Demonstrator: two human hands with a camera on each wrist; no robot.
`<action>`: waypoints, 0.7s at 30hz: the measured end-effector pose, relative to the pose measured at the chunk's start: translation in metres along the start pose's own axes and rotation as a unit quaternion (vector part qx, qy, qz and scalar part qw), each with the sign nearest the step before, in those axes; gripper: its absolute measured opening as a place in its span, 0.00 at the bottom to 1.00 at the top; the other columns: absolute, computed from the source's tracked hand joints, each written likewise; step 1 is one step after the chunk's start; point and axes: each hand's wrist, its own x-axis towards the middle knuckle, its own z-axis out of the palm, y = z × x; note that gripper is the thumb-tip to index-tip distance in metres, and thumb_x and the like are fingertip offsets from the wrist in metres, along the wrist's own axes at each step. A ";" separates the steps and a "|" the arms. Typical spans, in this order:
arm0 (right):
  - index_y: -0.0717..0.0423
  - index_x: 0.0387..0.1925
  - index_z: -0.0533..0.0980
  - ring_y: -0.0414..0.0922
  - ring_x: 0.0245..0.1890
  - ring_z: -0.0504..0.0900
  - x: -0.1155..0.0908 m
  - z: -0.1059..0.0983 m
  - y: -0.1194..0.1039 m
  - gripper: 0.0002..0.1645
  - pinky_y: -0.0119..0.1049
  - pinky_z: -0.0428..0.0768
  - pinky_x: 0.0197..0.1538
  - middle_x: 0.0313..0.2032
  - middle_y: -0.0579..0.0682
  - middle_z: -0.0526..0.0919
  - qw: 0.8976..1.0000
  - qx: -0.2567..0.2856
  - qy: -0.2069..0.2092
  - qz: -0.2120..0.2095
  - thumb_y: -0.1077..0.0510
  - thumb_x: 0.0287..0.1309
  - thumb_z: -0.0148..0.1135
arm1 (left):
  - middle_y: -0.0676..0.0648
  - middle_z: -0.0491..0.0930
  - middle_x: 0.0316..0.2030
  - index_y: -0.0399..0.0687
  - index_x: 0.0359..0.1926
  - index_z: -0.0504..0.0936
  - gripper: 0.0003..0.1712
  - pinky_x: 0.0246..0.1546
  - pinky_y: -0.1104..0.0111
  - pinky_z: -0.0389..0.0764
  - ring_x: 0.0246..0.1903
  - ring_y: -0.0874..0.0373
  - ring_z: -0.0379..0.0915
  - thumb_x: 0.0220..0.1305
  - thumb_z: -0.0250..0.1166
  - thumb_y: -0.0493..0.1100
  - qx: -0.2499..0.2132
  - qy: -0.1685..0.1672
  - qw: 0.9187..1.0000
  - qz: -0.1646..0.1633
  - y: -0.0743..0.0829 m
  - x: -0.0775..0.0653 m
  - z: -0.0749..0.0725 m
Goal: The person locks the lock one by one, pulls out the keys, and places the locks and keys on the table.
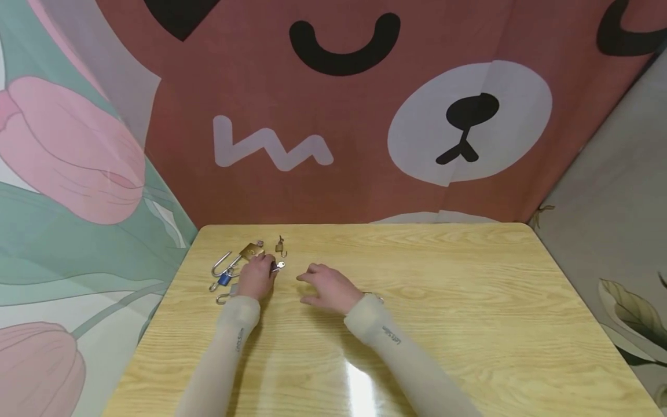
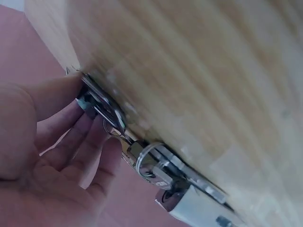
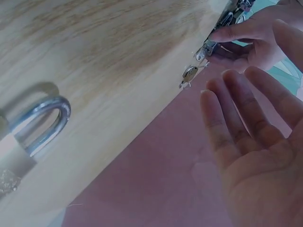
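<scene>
My left hand [image 1: 256,277] pinches a small padlock [image 2: 86,103] between thumb and fingers at the left of the table; most of it is hidden. A silver key [image 1: 281,264] sticks out beside those fingertips. Around that hand lie a large brass padlock [image 1: 252,251], a blue padlock [image 1: 224,279] and a grey padlock [image 1: 234,289] partly under the wrist. Farther back is a small brass padlock [image 1: 279,247] with its shackle open. My right hand [image 1: 331,288] hovers to the right, fingers spread and holding nothing. Near its wrist is another padlock [image 3: 19,153], mostly covered in the head view.
The wooden table [image 1: 469,324] stretches away to the right and toward me. A reddish cloth backdrop [image 1: 354,191] with a cartoon face rises behind its far edge. Patterned cloths hang at both sides.
</scene>
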 end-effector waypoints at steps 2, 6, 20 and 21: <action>0.50 0.60 0.76 0.39 0.39 0.75 0.000 0.001 0.000 0.30 0.34 0.82 0.42 0.48 0.50 0.82 1.000 -0.002 -0.001 0.001 0.44 0.59 0.67 | 0.35 0.82 0.40 0.36 0.44 0.80 0.14 0.39 0.46 0.83 0.39 0.41 0.77 0.59 0.69 0.39 -0.005 0.005 1.000 0.007 0.001 0.000 -0.001; 0.51 0.60 0.76 0.39 0.39 0.75 -0.001 0.003 0.000 0.30 0.34 0.82 0.42 0.48 0.50 0.81 1.000 -0.001 0.004 0.000 0.45 0.59 0.67 | 0.36 0.81 0.38 0.35 0.44 0.79 0.14 0.39 0.48 0.85 0.36 0.43 0.78 0.59 0.69 0.39 -0.006 0.013 1.000 0.022 0.006 -0.001 -0.001; 0.49 0.64 0.72 0.45 0.49 0.76 -0.012 -0.017 0.014 0.30 0.45 0.82 0.52 0.51 0.51 0.80 0.984 0.104 0.120 0.079 0.44 0.63 0.63 | 0.37 0.79 0.47 0.36 0.54 0.77 0.20 0.44 0.51 0.85 0.41 0.45 0.79 0.63 0.67 0.39 -0.060 0.028 0.993 0.099 0.068 -0.006 -0.030; 0.49 0.64 0.72 0.46 0.50 0.76 -0.013 -0.019 0.015 0.30 0.45 0.82 0.53 0.52 0.51 0.80 0.978 0.126 0.142 0.088 0.45 0.63 0.63 | 0.39 0.79 0.45 0.37 0.55 0.77 0.20 0.45 0.51 0.84 0.41 0.46 0.78 0.64 0.66 0.39 -0.067 0.030 0.991 0.112 0.074 -0.007 -0.032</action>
